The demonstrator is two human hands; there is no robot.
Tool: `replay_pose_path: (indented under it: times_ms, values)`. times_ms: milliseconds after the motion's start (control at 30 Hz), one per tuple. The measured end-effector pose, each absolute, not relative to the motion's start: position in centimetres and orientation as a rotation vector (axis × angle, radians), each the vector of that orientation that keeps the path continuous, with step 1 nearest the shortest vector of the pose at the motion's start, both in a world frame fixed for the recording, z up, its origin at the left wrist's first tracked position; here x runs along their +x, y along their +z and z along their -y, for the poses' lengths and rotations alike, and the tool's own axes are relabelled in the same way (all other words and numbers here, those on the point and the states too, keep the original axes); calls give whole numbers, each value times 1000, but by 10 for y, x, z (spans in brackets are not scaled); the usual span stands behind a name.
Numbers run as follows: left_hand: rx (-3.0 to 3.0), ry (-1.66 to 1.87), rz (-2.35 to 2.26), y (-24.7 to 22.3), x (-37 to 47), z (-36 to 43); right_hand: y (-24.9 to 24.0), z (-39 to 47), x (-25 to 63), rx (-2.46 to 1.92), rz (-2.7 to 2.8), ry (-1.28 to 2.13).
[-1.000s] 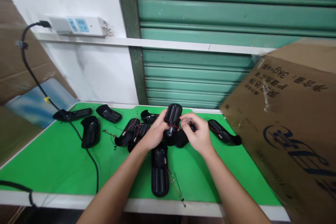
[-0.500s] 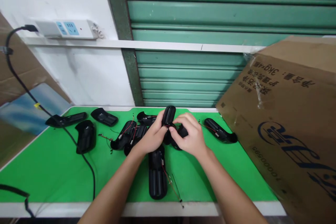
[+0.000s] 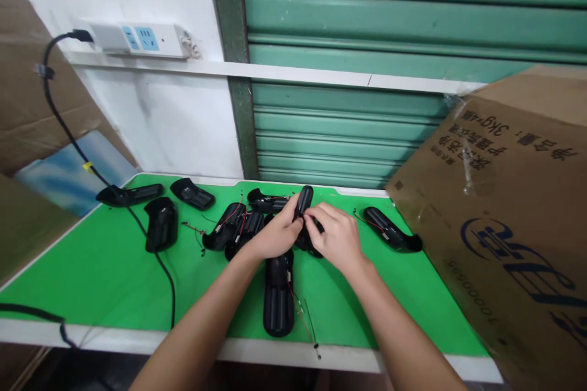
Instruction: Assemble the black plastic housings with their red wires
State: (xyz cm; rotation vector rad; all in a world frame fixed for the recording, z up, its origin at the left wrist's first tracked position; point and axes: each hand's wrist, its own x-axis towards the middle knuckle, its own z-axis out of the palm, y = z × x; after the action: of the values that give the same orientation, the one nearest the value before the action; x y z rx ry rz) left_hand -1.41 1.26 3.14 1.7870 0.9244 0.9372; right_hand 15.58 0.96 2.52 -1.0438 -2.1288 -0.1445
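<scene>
My left hand [image 3: 279,233] is closed around a black curved plastic housing [image 3: 304,198], its rounded end pointing up. The fingertips of my right hand [image 3: 337,235] pinch together at the housing's right side; what they hold is too small to make out. Another black housing [image 3: 279,302] with thin wires lies below my hands, near the table's front edge. Beside my left hand is a cluster of black housings [image 3: 229,226] with red wires. Part of a further black piece [image 3: 312,247] shows under my right hand.
More black housings lie on the green tabletop [image 3: 220,293]: several at the left and one wired housing [image 3: 389,231] at the right. A black cable [image 3: 151,250] runs down from the power strip [image 3: 137,40]. A large cardboard box [image 3: 504,208] borders the right side.
The housing in my left hand has turned and tilts a little to the right. My right fingertips have come closer against it. The whole view has shifted slightly.
</scene>
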Motion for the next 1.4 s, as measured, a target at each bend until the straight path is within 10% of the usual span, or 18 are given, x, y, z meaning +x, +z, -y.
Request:
replay_pose_path:
  times_ms: [667,1100,1400]
  values:
    - [1771,1065,-903,19,-11,-17,21,-19,161,-998,2204,-44]
    - [1475,1180,-935,33,-3,-9,36,-16,162,-850,1679,1030]
    - [1659,1151,-979,32,0,-6,39,-11,163,-920,1734,976]
